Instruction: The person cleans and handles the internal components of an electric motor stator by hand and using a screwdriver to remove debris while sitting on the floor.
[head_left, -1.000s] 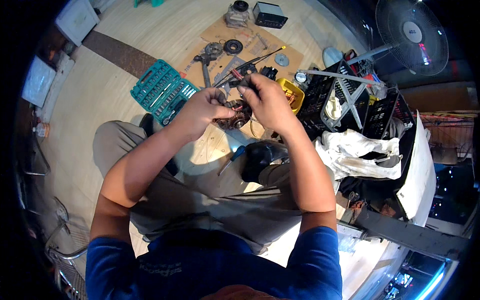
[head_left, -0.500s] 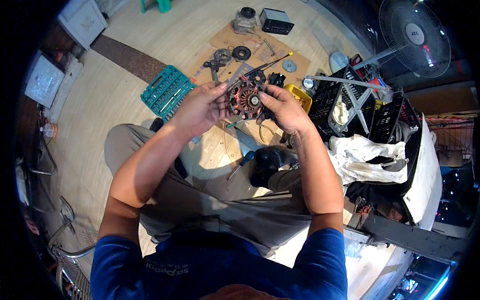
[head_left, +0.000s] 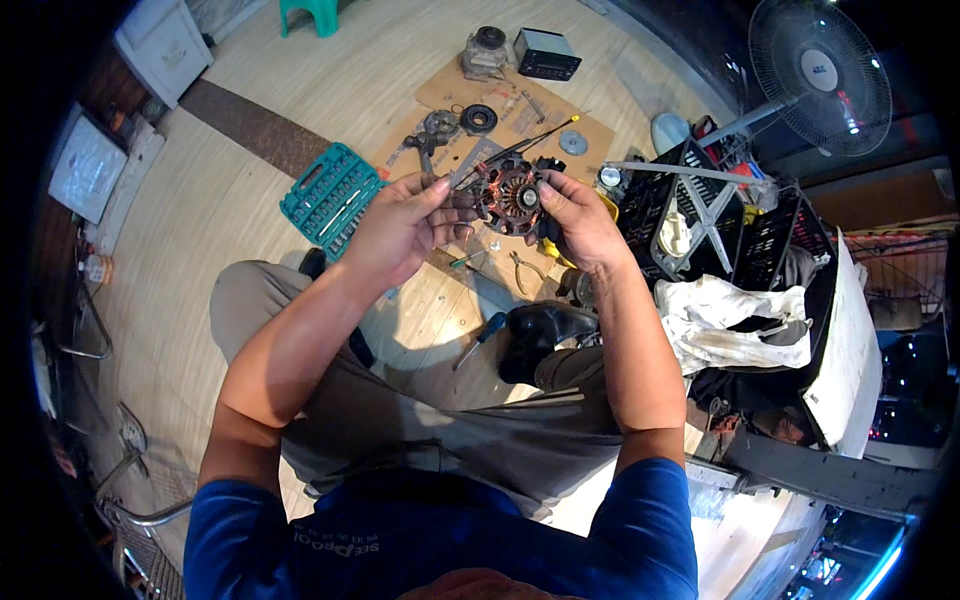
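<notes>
Up in front of me is a round, copper-wound motor part (head_left: pixel 512 197), dark at the rim, with radial slots and a pale metal centre. My right hand (head_left: pixel 580 222) closes on its right side, thumb laid over the face near the centre. My left hand (head_left: pixel 408 222) is at its left side, thumb up and fingers curled in toward the rim; the exact contact of its fingertips is hard to see. Beyond the part, a thin dark rod with a yellow tip (head_left: pixel 575 119) slants away over the cardboard (head_left: pixel 440 90).
A green socket set case (head_left: pixel 330 200) lies open at left. On the floor nearer me are pliers (head_left: pixel 527 272) and a blue-handled screwdriver (head_left: pixel 490 328). A bracket (head_left: pixel 428 140), black ring (head_left: pixel 479 120) and metal disc (head_left: pixel 573 142) rest on the cardboard. Black crates (head_left: pixel 700 215) and a fan (head_left: pixel 820 72) stand right.
The motor part has shifted slightly to the right with my right hand. My left fingers now show more spread beside its left rim. The surroundings have moved slightly in view.
</notes>
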